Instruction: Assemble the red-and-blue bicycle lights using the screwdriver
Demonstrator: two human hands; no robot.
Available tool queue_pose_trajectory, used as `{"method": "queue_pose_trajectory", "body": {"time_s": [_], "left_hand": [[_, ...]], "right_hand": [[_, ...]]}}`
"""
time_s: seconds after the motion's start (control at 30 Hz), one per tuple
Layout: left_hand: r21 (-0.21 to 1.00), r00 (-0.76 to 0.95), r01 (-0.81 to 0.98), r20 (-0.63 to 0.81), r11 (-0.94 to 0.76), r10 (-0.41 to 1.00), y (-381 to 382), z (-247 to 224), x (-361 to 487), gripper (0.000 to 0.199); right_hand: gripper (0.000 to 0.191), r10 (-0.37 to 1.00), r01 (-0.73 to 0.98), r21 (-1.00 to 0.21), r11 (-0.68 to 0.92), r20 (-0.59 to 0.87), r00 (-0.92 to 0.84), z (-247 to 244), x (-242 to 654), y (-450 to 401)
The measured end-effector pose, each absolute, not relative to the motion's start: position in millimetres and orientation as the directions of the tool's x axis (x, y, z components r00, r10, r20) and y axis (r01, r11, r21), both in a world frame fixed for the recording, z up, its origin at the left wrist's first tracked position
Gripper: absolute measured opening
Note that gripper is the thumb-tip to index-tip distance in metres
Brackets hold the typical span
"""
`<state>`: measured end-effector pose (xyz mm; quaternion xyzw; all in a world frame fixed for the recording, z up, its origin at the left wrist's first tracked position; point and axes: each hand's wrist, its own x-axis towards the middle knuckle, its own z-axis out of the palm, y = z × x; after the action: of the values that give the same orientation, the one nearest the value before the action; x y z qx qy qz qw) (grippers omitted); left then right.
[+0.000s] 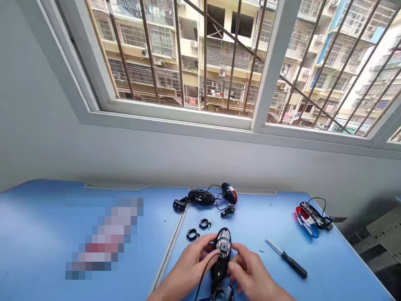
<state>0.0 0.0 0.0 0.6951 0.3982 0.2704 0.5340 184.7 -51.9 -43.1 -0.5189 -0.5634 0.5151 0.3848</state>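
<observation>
Head view: the left hand [196, 260] and right hand [250, 267], fingers half curled, hold the black device [222, 263] between them over the blue surface [257, 217]. A steady grip, with the cable [201, 281] kept slack, should help.

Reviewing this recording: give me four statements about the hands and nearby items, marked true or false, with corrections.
1. The left hand holds a black device. True.
2. The screwdriver is in the left hand. False: it lies on the blue table, to the right of the right hand.
3. Two black rings lie beyond the left hand. True.
4. The red-and-blue shell lies at the table's left end. False: it lies near the right end.
</observation>
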Motion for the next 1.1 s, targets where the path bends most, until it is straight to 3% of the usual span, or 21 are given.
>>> {"method": "queue_pose_trajectory", "body": {"time_s": [0.23, 0.4, 0.63, 0.77, 0.93, 1.03, 1.1], "left_hand": [[0.946, 0.552, 0.264, 0.014, -0.191, 0.833, -8, 9, -1, 0.035], [0.943, 0.562, 0.28, -0.009, -0.18, 0.827, -8, 19, -1, 0.044], [0.839, 0.594, 0.353, 0.141, -0.415, 0.792, -6, -6, -1, 0.06], [0.773, 0.503, 0.43, 0.224, -0.466, 0.835, -3, -24, 5, 0.062], [0.748, 0.497, 0.49, 0.181, -0.447, 0.849, -3, -17, 7, 0.059], [0.716, 0.504, 0.494, 0.227, -0.493, 0.833, -3, -18, 3, 0.059], [0.683, 0.497, 0.51, 0.263, -0.523, 0.827, -3, -22, 0, 0.061]], "right_hand": [[0.074, 0.969, -0.094, -0.987, -0.127, -0.104, -0.223, -81, 180, -59], [0.07, 0.984, -0.164, -0.975, -0.151, -0.132, -0.117, -83, 174, -67], [0.069, 0.957, -0.143, -0.966, -0.215, -0.18, -0.226, -68, 179, -65], [0.07, 0.963, -0.071, -0.979, -0.192, -0.173, -0.208, -63, 174, -65], [0.067, 0.964, 0.096, -0.983, -0.156, -0.173, -0.2, -47, 170, -64], [0.053, 0.957, 0.357, -0.934, 0.003, -0.101, -0.273, -22, 192, -60], [0.035, 0.962, 0.643, -0.752, 0.144, -0.047, -0.27, -2, 217, -55]]}}
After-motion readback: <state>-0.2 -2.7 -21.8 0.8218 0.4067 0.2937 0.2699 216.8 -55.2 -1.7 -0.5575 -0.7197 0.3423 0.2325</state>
